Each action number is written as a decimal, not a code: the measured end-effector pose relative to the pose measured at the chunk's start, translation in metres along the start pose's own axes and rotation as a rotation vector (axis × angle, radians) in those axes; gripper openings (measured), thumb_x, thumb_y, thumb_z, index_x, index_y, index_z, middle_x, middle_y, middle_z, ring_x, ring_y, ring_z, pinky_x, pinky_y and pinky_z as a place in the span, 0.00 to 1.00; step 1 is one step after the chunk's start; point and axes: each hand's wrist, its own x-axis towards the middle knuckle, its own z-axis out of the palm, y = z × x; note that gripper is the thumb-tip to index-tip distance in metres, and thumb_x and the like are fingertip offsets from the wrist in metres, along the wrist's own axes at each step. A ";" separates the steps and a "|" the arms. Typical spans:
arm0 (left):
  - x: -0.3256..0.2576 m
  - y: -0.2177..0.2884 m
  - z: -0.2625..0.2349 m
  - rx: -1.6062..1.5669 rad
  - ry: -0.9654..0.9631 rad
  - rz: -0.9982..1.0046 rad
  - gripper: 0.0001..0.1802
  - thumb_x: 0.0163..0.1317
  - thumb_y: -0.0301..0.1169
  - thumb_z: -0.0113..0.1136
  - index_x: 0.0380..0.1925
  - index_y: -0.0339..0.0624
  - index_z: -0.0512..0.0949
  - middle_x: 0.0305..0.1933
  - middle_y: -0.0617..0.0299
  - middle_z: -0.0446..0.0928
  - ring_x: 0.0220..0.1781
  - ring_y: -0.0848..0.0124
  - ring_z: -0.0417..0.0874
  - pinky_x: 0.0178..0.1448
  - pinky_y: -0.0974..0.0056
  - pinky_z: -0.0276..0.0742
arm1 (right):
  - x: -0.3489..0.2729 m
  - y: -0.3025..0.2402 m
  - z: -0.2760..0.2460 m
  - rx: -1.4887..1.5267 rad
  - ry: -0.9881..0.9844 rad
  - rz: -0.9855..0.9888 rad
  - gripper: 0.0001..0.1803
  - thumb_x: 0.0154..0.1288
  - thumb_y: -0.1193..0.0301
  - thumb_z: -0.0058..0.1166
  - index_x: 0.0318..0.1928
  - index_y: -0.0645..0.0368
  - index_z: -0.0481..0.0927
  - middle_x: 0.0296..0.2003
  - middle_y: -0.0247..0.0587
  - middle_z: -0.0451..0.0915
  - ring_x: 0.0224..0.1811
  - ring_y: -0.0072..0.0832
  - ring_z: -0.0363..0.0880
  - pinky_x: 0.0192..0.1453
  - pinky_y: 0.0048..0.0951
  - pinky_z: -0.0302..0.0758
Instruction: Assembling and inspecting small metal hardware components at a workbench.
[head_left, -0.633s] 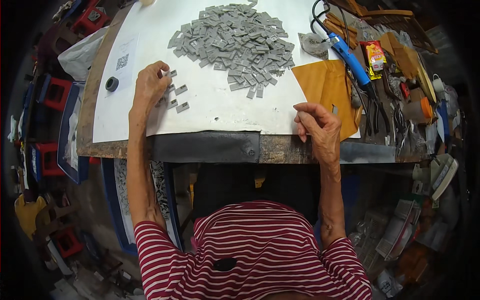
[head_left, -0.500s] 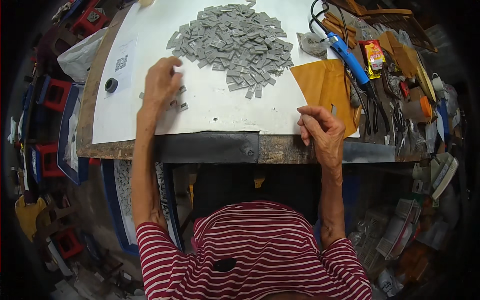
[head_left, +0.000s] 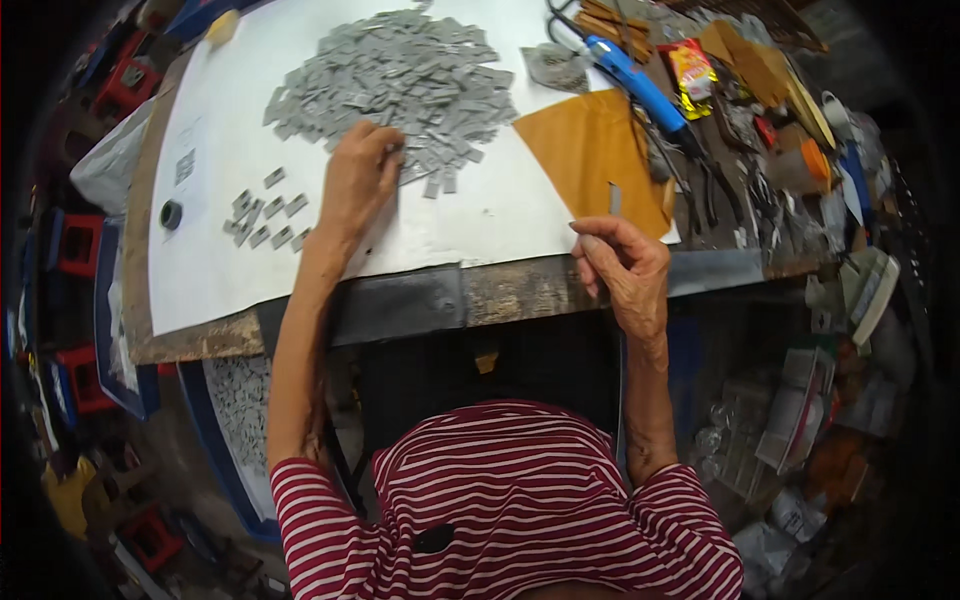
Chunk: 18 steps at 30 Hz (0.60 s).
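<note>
A large heap of small grey rectangular pieces lies on a white sheet on the worktable. My left hand is at the heap's near edge, its fingers bent in against the grey pieces; whatever is between the fingertips is hidden. To the left of that hand, several separate grey pieces are spread on the sheet. My right hand hovers by the table's front edge, thumb and fingers drawn together. What it holds, if anything, I cannot make out. Just beyond it lies a yellow-brown envelope with one grey piece on it.
A blue-handled tool with a cord lies across the right side, among pliers, a red and yellow packet and clutter. A dark tape roll sits at left. Blue trays stand below the table's left side.
My left hand has gone from above the separate pieces to the heap, uncovering those pieces. The view has shifted and tilted. My right hand keeps much the same pose.
</note>
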 end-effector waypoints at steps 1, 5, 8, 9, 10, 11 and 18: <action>-0.003 -0.005 -0.004 0.010 0.021 0.027 0.06 0.48 0.20 0.56 0.29 0.36 0.75 0.30 0.53 0.72 0.32 0.58 0.75 0.37 0.61 0.70 | 0.001 0.001 -0.001 -0.007 -0.013 -0.018 0.08 0.61 0.80 0.47 0.40 0.70 0.75 0.24 0.36 0.74 0.20 0.14 0.69 0.21 0.14 0.65; -0.004 0.001 -0.004 -0.012 0.039 0.021 0.06 0.48 0.20 0.56 0.30 0.34 0.74 0.31 0.53 0.72 0.34 0.58 0.75 0.39 0.62 0.70 | 0.007 0.005 -0.022 -0.040 0.087 -0.065 0.08 0.61 0.78 0.48 0.38 0.70 0.75 0.24 0.38 0.75 0.19 0.16 0.69 0.20 0.16 0.64; -0.004 0.007 -0.006 0.012 0.049 0.076 0.06 0.48 0.20 0.56 0.30 0.35 0.74 0.34 0.53 0.72 0.36 0.56 0.74 0.41 0.60 0.70 | 0.021 0.009 -0.038 -0.081 0.172 -0.083 0.07 0.61 0.78 0.47 0.37 0.70 0.75 0.23 0.36 0.74 0.18 0.14 0.67 0.18 0.15 0.61; -0.003 0.010 -0.005 0.035 0.074 0.120 0.07 0.48 0.20 0.56 0.30 0.35 0.74 0.34 0.52 0.72 0.37 0.56 0.74 0.41 0.60 0.69 | 0.026 0.011 -0.042 -0.123 0.206 -0.098 0.07 0.60 0.77 0.48 0.36 0.69 0.75 0.23 0.33 0.74 0.18 0.13 0.67 0.18 0.14 0.60; -0.002 0.013 -0.006 0.061 0.098 0.160 0.07 0.48 0.21 0.56 0.30 0.35 0.73 0.34 0.52 0.73 0.37 0.55 0.74 0.42 0.59 0.69 | 0.032 0.015 -0.048 -0.171 0.222 -0.110 0.06 0.60 0.77 0.48 0.36 0.68 0.75 0.22 0.32 0.73 0.18 0.12 0.66 0.18 0.14 0.59; -0.001 0.022 -0.008 0.073 0.091 0.191 0.06 0.50 0.22 0.56 0.31 0.34 0.73 0.32 0.50 0.74 0.36 0.56 0.75 0.41 0.60 0.70 | 0.037 0.019 -0.054 -0.219 0.238 -0.122 0.06 0.60 0.77 0.48 0.36 0.68 0.75 0.22 0.31 0.73 0.18 0.11 0.66 0.18 0.14 0.59; -0.011 0.072 0.010 -0.268 -0.033 -0.050 0.07 0.56 0.23 0.53 0.36 0.33 0.72 0.33 0.48 0.77 0.34 0.60 0.79 0.39 0.64 0.74 | 0.065 0.034 -0.065 -0.770 0.201 -0.398 0.06 0.56 0.76 0.50 0.33 0.66 0.76 0.26 0.38 0.74 0.25 0.23 0.72 0.29 0.23 0.68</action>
